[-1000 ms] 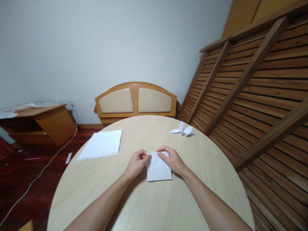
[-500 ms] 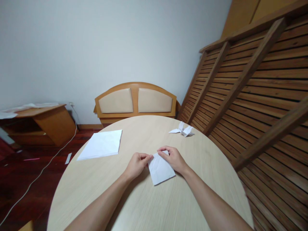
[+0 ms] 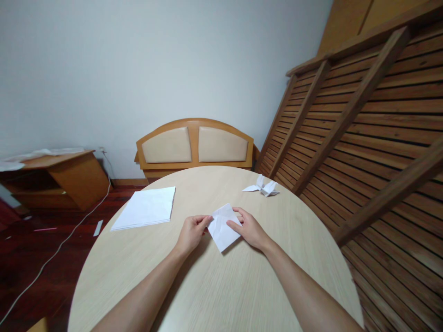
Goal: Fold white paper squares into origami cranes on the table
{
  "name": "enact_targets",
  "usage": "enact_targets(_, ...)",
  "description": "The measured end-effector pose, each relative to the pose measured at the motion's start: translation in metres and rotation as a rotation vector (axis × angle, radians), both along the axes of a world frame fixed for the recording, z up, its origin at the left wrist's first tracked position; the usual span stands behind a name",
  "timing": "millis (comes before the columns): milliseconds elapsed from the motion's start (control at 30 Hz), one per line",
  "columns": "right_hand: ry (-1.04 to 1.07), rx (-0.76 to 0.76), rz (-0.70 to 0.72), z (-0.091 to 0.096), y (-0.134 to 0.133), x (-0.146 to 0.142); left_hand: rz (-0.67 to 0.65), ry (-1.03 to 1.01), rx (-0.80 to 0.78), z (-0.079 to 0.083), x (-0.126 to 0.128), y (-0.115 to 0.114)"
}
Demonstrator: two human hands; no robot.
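Between my hands is a folded square of white paper (image 3: 224,228), turned like a diamond with one corner pointing towards me. Creases run across its face. My left hand (image 3: 194,232) pinches the left corner between thumb and fingers. On the opposite side, my right hand (image 3: 252,228) grips the right corner, thumb on top and fingers behind. The paper is held just over the round table (image 3: 221,295); whether its lower corner touches the surface I cannot tell. Beyond my right hand lie folded white paper cranes (image 3: 265,186), overlapping so that their number is unclear.
A stack of white paper sheets (image 3: 147,207) lies on the table's left. Behind the table stands a padded headboard (image 3: 194,144). Wooden slats (image 3: 374,138) lean along the right side. A low cabinet (image 3: 79,180) and a white cable (image 3: 65,242) are on the left.
The folded paper has turned into a diamond position and moved slightly away from me. Both hands have shifted with it, the right now gripping its right corner.
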State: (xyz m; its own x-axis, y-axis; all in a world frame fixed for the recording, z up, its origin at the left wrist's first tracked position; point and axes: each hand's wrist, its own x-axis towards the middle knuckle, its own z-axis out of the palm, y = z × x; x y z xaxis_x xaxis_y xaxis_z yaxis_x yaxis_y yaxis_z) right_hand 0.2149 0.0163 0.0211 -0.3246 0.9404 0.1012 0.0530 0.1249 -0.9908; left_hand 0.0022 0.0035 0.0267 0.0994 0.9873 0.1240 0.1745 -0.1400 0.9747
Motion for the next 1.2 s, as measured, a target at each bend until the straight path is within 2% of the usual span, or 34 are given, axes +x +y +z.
enact_targets(100, -0.1, 0.074, -0.019, -0.001, -0.001, 0.0, 0.044, 0.124, 0.006, -0.007, -0.004, 0.002)
enact_targets(200, -0.316, 0.187, -0.091, -0.005, 0.002, 0.005, 0.097, 0.396, 0.143, -0.011, -0.007, -0.001)
enact_targets(267, -0.451, 0.255, -0.136, -0.008, 0.005, 0.008, 0.013, 0.577, 0.283, -0.013, -0.005, -0.005)
enact_targets(333, -0.568, 0.324, -0.174, -0.008, 0.006, 0.009, -0.135, 0.729, 0.354, -0.014, -0.002, -0.01)
enact_targets(467, -0.789, 0.535, -0.231, -0.002, 0.001, 0.002, -0.245, 0.951, 0.289, -0.015, 0.005, -0.017)
enact_targets(567, -0.834, 0.609, -0.101, 0.0, -0.009, -0.011, -0.273, 1.005, 0.279, -0.014, 0.006, -0.019)
enact_targets(633, -0.896, 0.554, 0.066, -0.002, -0.014, -0.017, -0.275, 1.018, 0.278, -0.014, 0.006, -0.02)
enact_targets(733, -0.997, 0.417, 0.118, -0.005, -0.016, -0.019, -0.265, 1.038, 0.268, -0.014, 0.006, -0.021)
enact_targets(800, -1.049, 0.354, 0.089, -0.005, -0.014, -0.014, -0.26, 1.058, 0.255, -0.014, 0.006, -0.022)
enact_targets(900, -1.099, 0.314, -0.029, -0.002, -0.01, -0.004, -0.249, 1.07, 0.244, -0.013, 0.007, -0.023)
enact_targets(967, -1.1, 0.387, -0.118, 0.0, -0.009, 0.0, -0.233, 1.065, 0.249, -0.013, 0.007, -0.023)
enact_targets(1033, -1.057, 0.495, -0.143, 0.002, -0.01, -0.001, -0.212, 1.06, 0.257, -0.013, 0.007, -0.022)
enact_targets(1100, -0.987, 0.551, -0.057, 0.003, -0.013, -0.005, -0.198, 1.061, 0.263, -0.013, 0.006, -0.022)
enact_targets(1200, -0.934, 0.519, 0.164, 0.004, -0.019, -0.012, -0.186, 1.083, 0.252, -0.013, 0.005, -0.021)
